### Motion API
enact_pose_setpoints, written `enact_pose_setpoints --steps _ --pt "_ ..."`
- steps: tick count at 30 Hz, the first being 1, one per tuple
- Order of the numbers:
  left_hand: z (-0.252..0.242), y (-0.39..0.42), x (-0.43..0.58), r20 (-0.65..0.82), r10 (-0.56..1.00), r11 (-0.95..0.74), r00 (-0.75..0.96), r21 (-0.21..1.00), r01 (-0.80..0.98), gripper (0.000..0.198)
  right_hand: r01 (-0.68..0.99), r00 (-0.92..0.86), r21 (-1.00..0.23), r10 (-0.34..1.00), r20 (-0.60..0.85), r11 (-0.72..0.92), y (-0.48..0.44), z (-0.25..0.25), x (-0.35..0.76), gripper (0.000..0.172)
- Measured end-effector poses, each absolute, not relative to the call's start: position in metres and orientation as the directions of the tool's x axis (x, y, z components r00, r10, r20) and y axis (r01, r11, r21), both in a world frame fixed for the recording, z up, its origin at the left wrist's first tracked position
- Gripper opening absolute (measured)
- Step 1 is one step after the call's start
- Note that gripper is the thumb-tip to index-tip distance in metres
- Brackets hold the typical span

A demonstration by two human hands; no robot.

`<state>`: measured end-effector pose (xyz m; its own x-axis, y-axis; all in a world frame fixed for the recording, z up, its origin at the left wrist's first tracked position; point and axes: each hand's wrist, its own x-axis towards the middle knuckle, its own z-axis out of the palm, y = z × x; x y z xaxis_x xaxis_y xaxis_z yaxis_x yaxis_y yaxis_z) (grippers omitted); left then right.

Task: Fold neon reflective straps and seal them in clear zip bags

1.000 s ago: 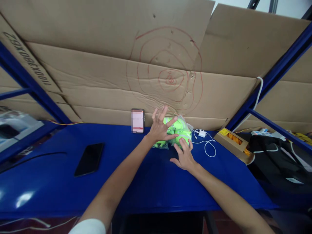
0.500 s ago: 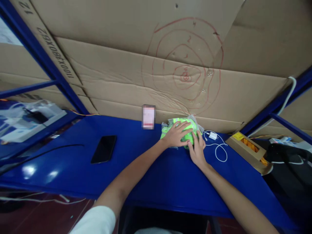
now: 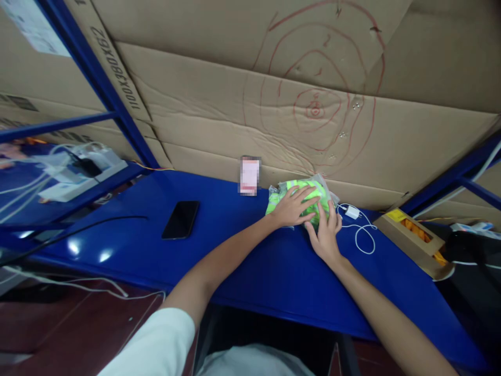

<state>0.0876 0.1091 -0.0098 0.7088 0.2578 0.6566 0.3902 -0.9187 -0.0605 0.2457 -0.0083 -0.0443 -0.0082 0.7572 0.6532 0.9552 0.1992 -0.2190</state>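
A bundle of neon-green fabric with pale stripes, like a folded reflective vest [image 3: 320,189], lies in clear plastic at the back of the blue table [image 3: 250,266]. My left hand [image 3: 294,208] rests on top of it, fingers spread and flat. At its right front side is my right hand [image 3: 325,236], fingers apart and touching the plastic. Both hands cover much of the bundle's middle and front. Just right of it lies a white charger [image 3: 352,211] with a looped cable.
A black phone [image 3: 180,220] lies to the left. Against the cardboard wall [image 3: 203,109] stands a small blurred card or box [image 3: 249,176]. An open cardboard box [image 3: 410,245] with orange contents sits on the right. Far left are a power strip [image 3: 84,180] and a black cable [image 3: 97,224].
The view has shifted, so the table and its things appear slightly higher and further right. Both hands stay on the bagged green bundle, with only slight finger movement.
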Motion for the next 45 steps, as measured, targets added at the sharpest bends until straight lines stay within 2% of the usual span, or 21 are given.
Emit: enact_pose_setpoints --steps 3,5,10,15,20,26,31,34,38,42,45 --pt "-0.012 0.106 0.087 0.683 0.243 -0.909 0.689 -0.086 0.407 0.062 0.963 -0.044 -0.164 0.728 0.684 0.212 -0.010 -0.043 0.243 0.071" --pt "-0.015 0.102 0.087 0.702 0.285 -0.890 0.653 -0.058 0.452 0.063 0.965 -0.069 -0.133 0.713 0.698 0.224 -0.011 -0.043 0.241 0.072" --pt "-0.020 0.098 0.087 0.732 0.498 -0.798 0.466 0.175 0.577 0.071 0.970 -0.101 -0.085 0.693 0.714 0.229 -0.015 -0.043 0.237 0.070" --pt "-0.012 0.099 0.085 0.762 0.508 -0.808 0.401 0.260 0.529 0.054 0.969 -0.114 -0.074 0.692 0.712 0.235 -0.015 -0.044 0.237 0.070" --pt "-0.010 0.081 0.058 0.816 0.496 -0.825 0.297 0.336 0.454 0.052 0.956 -0.192 -0.006 0.642 0.742 0.293 -0.020 -0.046 0.240 0.069" --pt "-0.017 0.075 -0.023 0.824 0.433 -0.891 0.365 0.331 0.310 0.054 0.923 -0.218 -0.004 0.532 0.818 0.384 -0.032 -0.054 0.239 0.071" --pt "-0.020 0.072 -0.052 0.747 0.498 -0.867 0.439 0.414 0.279 0.044 0.862 -0.362 0.053 0.538 0.761 0.504 -0.027 -0.053 0.237 0.065" --pt "-0.028 0.065 -0.046 0.690 0.476 -0.878 0.546 0.406 0.252 0.044 0.823 -0.441 0.087 0.534 0.721 0.562 -0.026 -0.055 0.234 0.059" --pt "-0.035 0.058 -0.036 0.668 0.390 -0.919 0.634 0.324 0.224 0.040 0.752 -0.555 0.154 0.490 0.672 0.641 -0.030 -0.061 0.226 0.051" --pt "-0.032 0.056 -0.033 0.713 0.315 -0.949 0.626 0.214 0.233 0.041 0.704 -0.613 0.192 0.449 0.650 0.684 -0.031 -0.063 0.221 0.051" --pt "-0.027 0.056 -0.032 0.756 0.289 -0.950 0.587 0.149 0.276 0.039 0.716 -0.592 0.174 0.455 0.666 0.676 -0.030 -0.058 0.221 0.053"
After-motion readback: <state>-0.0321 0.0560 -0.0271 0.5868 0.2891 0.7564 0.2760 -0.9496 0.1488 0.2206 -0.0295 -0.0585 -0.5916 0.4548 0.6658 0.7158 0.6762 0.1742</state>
